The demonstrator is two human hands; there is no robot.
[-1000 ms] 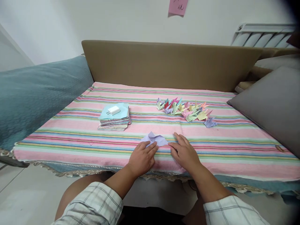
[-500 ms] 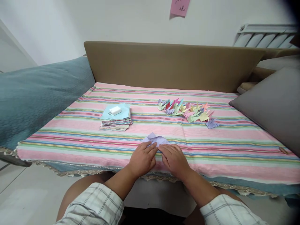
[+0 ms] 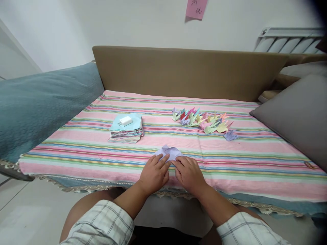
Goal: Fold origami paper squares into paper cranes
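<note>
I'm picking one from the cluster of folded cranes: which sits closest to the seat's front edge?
The lilac crane at the right end of the cluster; the others, including another lilac crane farther left, all sit farther back.

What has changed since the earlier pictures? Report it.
The bare right hand moved left from the right corner of the folded pale purple paper to its near edge, beside the bare left hand. The left hand stayed on it; the blue-topped paper stack, white plastic charger and multicoloured paper cranes stayed put.
</note>
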